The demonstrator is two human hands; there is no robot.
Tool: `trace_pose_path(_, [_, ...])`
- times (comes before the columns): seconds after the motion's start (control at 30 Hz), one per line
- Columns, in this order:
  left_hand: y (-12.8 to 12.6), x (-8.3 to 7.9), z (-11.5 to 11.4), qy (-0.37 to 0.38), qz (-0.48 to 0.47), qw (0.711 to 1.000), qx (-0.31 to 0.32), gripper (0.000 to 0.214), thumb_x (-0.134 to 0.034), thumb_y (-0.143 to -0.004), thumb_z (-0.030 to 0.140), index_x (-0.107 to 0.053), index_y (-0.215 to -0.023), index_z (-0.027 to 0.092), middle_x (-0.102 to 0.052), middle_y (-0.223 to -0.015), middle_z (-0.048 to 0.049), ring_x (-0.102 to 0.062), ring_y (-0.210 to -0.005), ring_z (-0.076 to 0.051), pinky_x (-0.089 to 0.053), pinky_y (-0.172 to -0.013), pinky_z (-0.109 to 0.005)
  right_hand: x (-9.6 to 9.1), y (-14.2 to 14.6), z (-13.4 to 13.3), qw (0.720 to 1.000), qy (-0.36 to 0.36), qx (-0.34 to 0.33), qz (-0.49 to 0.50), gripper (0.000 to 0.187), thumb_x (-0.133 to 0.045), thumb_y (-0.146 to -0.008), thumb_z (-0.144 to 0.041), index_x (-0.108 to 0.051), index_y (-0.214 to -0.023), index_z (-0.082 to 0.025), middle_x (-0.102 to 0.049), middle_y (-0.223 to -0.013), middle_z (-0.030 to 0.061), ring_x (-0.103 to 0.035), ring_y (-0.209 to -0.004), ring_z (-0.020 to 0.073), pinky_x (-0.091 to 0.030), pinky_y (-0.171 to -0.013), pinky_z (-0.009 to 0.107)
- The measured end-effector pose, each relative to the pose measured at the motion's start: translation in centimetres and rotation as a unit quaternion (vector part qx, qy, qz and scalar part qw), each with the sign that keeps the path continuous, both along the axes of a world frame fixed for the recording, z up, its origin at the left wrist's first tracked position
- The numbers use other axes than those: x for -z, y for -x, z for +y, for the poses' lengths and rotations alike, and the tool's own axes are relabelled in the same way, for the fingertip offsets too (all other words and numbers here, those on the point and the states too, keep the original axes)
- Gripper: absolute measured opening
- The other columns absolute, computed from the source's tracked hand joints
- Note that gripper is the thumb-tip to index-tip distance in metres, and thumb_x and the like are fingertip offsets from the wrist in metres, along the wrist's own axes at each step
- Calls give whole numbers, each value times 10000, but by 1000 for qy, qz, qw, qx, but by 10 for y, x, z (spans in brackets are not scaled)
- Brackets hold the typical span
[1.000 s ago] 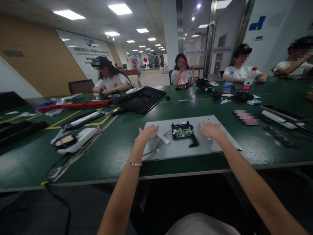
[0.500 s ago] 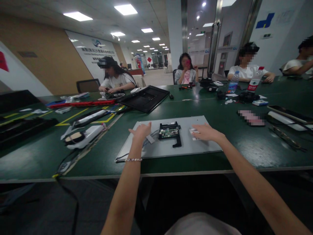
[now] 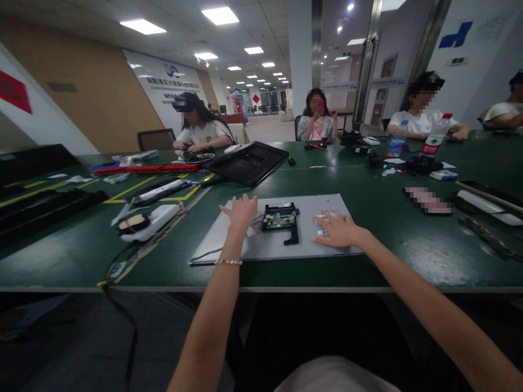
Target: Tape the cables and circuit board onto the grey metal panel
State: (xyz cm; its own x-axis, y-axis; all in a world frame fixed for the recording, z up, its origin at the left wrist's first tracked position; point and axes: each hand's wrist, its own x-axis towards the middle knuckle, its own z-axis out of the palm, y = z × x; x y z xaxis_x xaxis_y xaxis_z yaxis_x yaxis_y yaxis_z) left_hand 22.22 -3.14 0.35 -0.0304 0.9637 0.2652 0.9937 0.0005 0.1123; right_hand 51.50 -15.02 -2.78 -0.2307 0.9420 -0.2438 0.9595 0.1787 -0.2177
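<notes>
A flat grey-white display panel (image 3: 269, 249) lies on the green table in front of me. Near its middle sits a black plastic bracket (image 3: 292, 235) around a green circuit board (image 3: 278, 219), with thin cables running left from it. My left hand (image 3: 242, 211) is over the panel's left part, fingers spread, partly covering the cables. On the right part, my right hand (image 3: 337, 228) rests with fingers fanned out beside white labels (image 3: 322, 232). Neither hand grips anything.
A black monitor frame (image 3: 253, 162) lies beyond the panel. Left of it are a white device with a strap (image 3: 151, 222) and black strips. To the right stand two bottles (image 3: 397, 139), near a pixelated pink item (image 3: 427, 201). Several people sit across the table.
My right hand's fingers have spread wider over the panel, and my left hand's fingers have fanned out. The panel has shifted slightly left relative to my hands. The view has turned a little left.
</notes>
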Motion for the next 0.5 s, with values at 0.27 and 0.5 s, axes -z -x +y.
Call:
trace_pose_path(0.27, [-42,5,-15,6,41,991,126,502,-195,-1015,368,-581,-1261,163,-580,-1340,-168,-299,-1410,-336,-91,-1080,-736,0,34,5,1000,-19,14,-4,890,-220,-839,-810,-108,-1560,-302,10,-1640,104,6,-1457,457,-92,-1080,710])
trace_pose_path(0.5, [-56,4,-33,-82,64,983,148,506,-230,-1007,410,-556,-1293,150,-546,-1370,-178,-277,-1422,-337,-67,-1106,-697,-2,63,17,1000,-16,21,10,913,-208,-826,-822,-128,-1559,-283,0,-1635,137,14,-1448,480,-71,-1065,724])
